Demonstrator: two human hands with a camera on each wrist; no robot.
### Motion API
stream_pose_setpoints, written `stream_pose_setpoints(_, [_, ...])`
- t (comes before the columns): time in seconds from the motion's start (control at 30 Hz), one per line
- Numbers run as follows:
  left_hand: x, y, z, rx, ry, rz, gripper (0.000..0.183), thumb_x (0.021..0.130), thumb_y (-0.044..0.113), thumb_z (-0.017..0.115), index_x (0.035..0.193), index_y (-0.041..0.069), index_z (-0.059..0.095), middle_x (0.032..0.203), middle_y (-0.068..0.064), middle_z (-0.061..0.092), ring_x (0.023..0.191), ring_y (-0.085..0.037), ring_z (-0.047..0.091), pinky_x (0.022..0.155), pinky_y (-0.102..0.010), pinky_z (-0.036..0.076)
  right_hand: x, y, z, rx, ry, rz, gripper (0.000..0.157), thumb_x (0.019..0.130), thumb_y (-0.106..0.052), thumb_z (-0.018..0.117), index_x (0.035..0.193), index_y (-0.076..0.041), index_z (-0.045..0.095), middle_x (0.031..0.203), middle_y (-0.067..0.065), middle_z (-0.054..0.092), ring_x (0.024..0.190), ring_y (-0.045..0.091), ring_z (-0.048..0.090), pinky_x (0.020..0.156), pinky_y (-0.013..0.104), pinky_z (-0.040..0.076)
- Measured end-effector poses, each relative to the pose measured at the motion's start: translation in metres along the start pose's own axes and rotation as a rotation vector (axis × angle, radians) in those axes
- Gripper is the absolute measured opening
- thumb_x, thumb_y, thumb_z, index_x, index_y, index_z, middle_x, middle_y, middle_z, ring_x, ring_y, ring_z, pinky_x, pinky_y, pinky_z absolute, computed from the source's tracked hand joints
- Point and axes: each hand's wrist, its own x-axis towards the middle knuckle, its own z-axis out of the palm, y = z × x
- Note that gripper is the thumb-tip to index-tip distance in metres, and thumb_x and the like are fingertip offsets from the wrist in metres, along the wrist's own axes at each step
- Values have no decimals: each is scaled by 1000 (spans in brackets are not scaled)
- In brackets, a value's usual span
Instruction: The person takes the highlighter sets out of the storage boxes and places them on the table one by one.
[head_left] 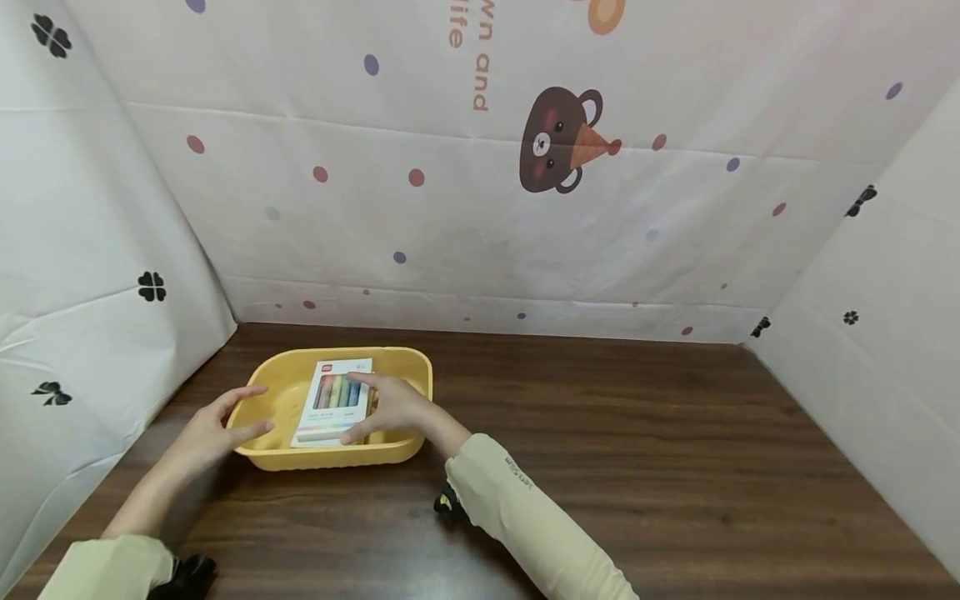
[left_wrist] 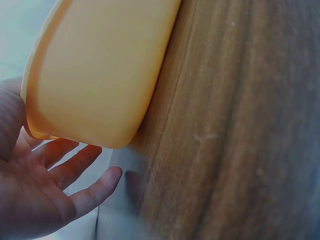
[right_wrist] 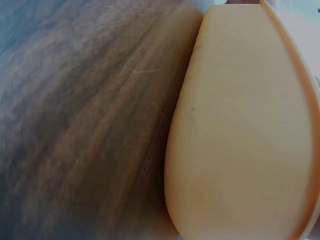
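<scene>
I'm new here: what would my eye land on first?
Probably the yellow, rounded plastic basin on the dark brown wood-grain table, left of centre. Inside is a white rectangular box picturing coloured sticks, the right hand over its right side, the left hand at the basin's left end. On the white dotted backdrop behind, a brown cartoon bear lies sideways.

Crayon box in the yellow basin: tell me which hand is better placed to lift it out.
Probably the right hand: its fingers and thumb span the right side of the crayon box. The left hand is at the left rim of the yellow basin, apart from the box.
</scene>
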Motion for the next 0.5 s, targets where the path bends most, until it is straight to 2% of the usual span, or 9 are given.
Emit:
stream_pose_setpoints(0.17, [-1, -1, 0, -8, 0, 2, 70, 84, 33, 65, 135, -2, 34, 137, -30, 32, 124, -47, 24, 91, -61, 24, 4, 0, 6, -51, 28, 16, 94, 60, -32, 85, 140, -24, 37, 138, -1, 42, 121, 11, 41, 94, 26, 37])
stream_pose_setpoints(0.33, [0, -1, 1, -8, 3, 1, 69, 83, 33, 65, 135, -2, 34, 137, -30, 33, 123, -46, 25, 90, -60, 25, 6, 1, 7, -9, 37, 49, 88, 62, -30, 84, 139, -24, 39, 135, -2, 46, 111, 10, 45, 88, 24, 39])
stream_pose_setpoints(0.5, [1, -1, 1, -14, -1, -9, 71, 83, 35, 65, 135, -2, 34, 137, -30, 31, 124, -47, 24, 91, -61, 24, 8, 2, 7, 46, 43, 71, 83, 65, -30, 82, 137, -26, 42, 137, -2, 44, 114, 9, 43, 89, 25, 38])
